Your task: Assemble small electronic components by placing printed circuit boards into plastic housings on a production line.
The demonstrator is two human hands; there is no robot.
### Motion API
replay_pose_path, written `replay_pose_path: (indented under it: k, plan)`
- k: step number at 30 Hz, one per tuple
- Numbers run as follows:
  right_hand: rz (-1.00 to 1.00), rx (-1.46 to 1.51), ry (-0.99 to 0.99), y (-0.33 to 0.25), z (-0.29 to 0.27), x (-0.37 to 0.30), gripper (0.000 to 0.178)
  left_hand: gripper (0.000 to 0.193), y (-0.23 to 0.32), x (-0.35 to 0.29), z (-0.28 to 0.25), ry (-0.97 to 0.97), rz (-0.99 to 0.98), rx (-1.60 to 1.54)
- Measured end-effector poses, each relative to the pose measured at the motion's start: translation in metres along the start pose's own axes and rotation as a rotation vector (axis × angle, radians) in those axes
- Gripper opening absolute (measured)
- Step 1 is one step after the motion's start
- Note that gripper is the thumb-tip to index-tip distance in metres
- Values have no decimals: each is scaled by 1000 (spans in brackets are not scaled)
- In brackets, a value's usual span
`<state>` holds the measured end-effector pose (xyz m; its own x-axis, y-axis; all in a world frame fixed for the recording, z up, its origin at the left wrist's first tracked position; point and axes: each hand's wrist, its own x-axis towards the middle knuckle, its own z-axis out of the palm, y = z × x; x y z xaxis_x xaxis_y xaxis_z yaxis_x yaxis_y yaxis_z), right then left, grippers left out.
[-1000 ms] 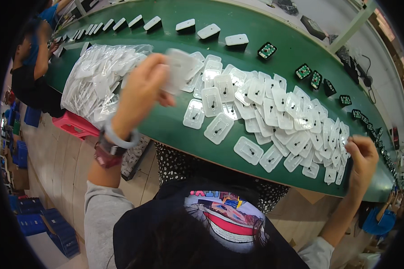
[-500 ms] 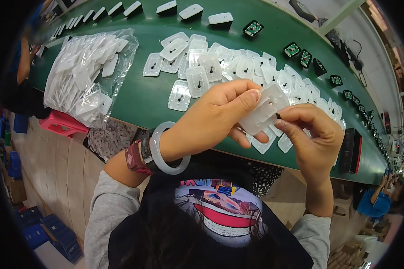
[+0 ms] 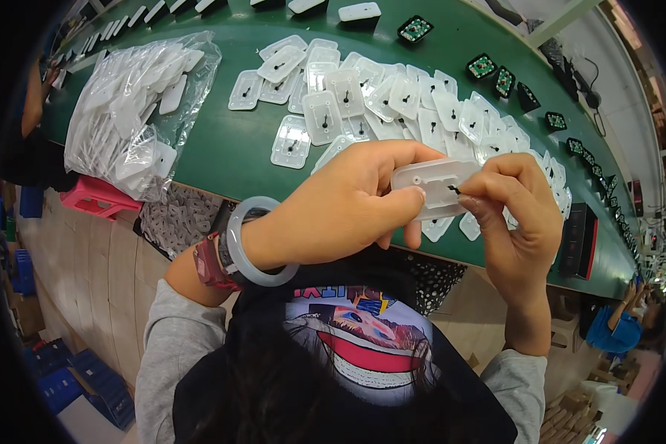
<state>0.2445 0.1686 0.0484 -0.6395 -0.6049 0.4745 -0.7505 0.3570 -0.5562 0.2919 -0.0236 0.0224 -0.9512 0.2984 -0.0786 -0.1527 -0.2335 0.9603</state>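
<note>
My left hand (image 3: 377, 194) grips a translucent white plastic cover (image 3: 438, 175) by its left end, the thumb on its inner face. A small black part (image 3: 453, 189) sits at the cover's inner face, pinched between the thumb and forefinger of my right hand (image 3: 518, 214); whether it is seated there I cannot tell. Behind my hands a pile of similar white covers (image 3: 345, 90) spreads over the green table, many with a small black part in the middle.
A clear plastic bag of white covers (image 3: 126, 111) lies at the left, above a pink stool (image 3: 100, 198). Black housings with green circuit boards (image 3: 481, 66) line the table's far and right side. A black and red box (image 3: 579, 240) stands at the right edge.
The cover has turned flatter and sideways in my left hand. My right hand has brought the black part against the cover's inner face. The view has shifted slightly.
</note>
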Motion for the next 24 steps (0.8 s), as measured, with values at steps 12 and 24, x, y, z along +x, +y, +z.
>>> replay_pose_path:
  k: [12, 24]
  plan:
    - [-7, -253, -194, -8, 1, 5, 14, 31, -10, 2, 6, 87, 47, 164]
    - [672, 536, -142, 5, 3, 10, 16, 22, -17, 8, 7, 158, 79, 217]
